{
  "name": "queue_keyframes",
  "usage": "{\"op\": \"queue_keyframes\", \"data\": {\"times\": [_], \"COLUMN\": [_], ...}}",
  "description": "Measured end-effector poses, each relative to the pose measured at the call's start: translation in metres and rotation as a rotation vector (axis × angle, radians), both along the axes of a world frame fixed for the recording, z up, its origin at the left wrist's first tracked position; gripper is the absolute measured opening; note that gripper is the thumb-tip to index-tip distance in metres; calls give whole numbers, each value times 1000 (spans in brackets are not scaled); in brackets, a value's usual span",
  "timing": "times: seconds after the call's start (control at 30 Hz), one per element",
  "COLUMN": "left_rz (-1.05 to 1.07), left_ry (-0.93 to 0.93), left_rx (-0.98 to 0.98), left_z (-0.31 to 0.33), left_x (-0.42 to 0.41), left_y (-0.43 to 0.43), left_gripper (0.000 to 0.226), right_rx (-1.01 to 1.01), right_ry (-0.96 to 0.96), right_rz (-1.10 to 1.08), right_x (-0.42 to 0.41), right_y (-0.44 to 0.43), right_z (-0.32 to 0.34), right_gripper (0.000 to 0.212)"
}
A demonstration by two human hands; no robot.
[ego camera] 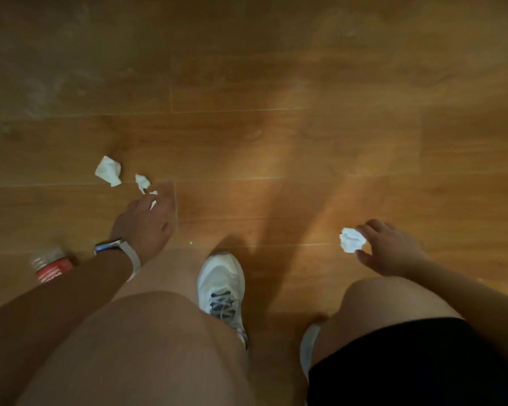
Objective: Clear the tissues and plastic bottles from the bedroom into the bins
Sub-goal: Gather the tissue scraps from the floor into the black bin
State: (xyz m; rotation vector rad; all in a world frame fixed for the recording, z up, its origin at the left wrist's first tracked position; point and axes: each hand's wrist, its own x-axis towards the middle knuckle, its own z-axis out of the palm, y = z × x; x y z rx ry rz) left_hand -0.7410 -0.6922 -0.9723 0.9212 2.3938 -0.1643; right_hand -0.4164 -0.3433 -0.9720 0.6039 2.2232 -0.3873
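Bare knees (159,332), right hand (390,250) pinching tissue (352,240), left hand (147,224) touching scrap (154,199)

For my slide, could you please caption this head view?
Crouched person's left hand and right hand gather crumpled white tissues from wooden floor.

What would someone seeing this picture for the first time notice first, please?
Bright white crumpled tissues stand out on the dim wooden floor: the right hand closes around one tissue, while the left hand reaches at a small scrap near two more pieces. A red-labelled plastic bottle lies behind the left forearm, and a white sneaker sits centre.
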Motion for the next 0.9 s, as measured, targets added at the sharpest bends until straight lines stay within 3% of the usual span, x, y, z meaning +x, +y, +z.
{"op": "queue_keyframes", "data": {"times": [0.1,0.23,0.4,0.53,0.6,0.9], "left_rz": [-18,73,130,174,187,222], "left_ry": [27,63,37,-19,-57,-60], "left_rx": [-53,-82,-27,13,25,69], "left_z": [-35,-66,-84,-82,-77,-31], "left_x": [-10,-21,-23,-21,-16,0], "left_y": [-3,-6,-9,-10,-10,6], "left_gripper": [37,40,45,46,41,17], "right_rx": [-35,-23,10,-60,-64,-97], "right_ry": [-53,-62,-29,-91,39,373], "right_rz": [53,127,154,188,192,-68], "right_x": [3,4,-12,-20,-24,-63], "right_y": [0,3,-2,-9,-9,-37], "right_z": [-39,-64,-72,-70,-69,-14], "right_gripper": [60,56,28,20,9,6]}}
